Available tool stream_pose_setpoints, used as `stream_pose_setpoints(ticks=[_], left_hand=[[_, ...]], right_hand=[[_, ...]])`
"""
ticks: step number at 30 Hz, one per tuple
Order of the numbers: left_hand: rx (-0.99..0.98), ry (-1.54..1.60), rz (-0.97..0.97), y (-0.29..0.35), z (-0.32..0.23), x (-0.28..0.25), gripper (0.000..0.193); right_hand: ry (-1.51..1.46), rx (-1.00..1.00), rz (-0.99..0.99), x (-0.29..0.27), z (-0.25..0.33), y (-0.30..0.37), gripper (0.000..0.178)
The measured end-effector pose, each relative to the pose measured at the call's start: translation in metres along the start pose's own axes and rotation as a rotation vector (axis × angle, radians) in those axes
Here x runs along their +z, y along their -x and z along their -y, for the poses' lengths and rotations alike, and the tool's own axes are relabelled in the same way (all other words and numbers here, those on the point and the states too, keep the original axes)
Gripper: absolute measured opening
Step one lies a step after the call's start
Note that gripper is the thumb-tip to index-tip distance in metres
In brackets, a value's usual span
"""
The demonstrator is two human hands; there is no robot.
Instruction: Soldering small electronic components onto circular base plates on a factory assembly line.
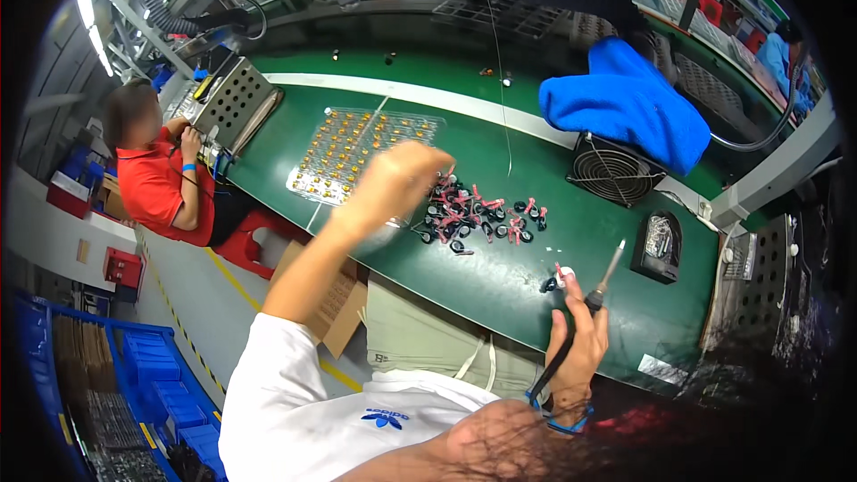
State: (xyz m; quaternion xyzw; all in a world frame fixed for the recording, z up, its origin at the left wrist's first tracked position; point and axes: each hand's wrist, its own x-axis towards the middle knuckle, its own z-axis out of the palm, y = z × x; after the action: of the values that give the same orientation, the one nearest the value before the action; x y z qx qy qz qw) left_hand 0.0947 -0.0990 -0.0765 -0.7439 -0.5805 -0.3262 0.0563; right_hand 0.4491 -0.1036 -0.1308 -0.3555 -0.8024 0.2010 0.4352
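Overall, a green table (500,286) carries a clear tray (368,136) and, beside it, a heap of black-and-red parts (464,214). The left hand (402,180) hangs between them, its finger grip unclear. The right hand (580,337), fingers curled, holds a soldering iron (611,268); near its index fingertip sits one small black part (549,286).

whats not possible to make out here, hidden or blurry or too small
All in the head view:
Left hand: blurred, fingers partly turned away; whether it holds anything can't be told.
Clear tray: part of its near right side is behind the left hand.
Small dark part by the right hand: too small to identify.
Fan: top covered by the blue towel.
Table: near right corner behind dark hair.
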Motion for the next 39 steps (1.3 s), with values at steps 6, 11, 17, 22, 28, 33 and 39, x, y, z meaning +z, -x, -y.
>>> stream_pose_setpoints(ticks=[6, 11, 17, 22, 28, 33, 39], left_hand=[[-0.266, -0.232, 0.071, 0.013, 0.119, -0.05, 0.019], [-0.179, -0.317, 0.169, 0.01, 0.135, -0.043, 0.021], [-0.183, -0.398, 0.223, 0.005, 0.128, -0.044, 0.023], [-0.35, 0.315, 0.005, -0.006, 0.1, -0.033, 0.022], [-0.16, 0.676, 0.206, -0.028, -0.02, 0.027, 0.014], [-0.085, 0.851, 0.251, -0.033, -0.078, 0.06, 0.012], [-0.31, 1.092, 0.304, -0.025, -0.102, 0.091, 0.016]], right_hand=[[-0.065, -0.031, -0.068, 0.001, -0.01, 0.007, 0.04], [-0.049, 0.015, -0.057, 0.0, -0.006, 0.008, 0.039], [-0.069, 0.024, -0.044, -0.001, -0.005, 0.006, 0.038], [-0.098, -0.034, -0.094, -0.001, -0.008, 0.007, 0.041], [-0.078, -0.083, -0.138, -0.007, -0.018, 0.02, 0.042], [-0.206, -0.012, -0.211, -0.022, -0.009, 0.027, 0.045], [-0.117, 0.017, -0.216, -0.031, -0.012, 0.029, 0.037]])
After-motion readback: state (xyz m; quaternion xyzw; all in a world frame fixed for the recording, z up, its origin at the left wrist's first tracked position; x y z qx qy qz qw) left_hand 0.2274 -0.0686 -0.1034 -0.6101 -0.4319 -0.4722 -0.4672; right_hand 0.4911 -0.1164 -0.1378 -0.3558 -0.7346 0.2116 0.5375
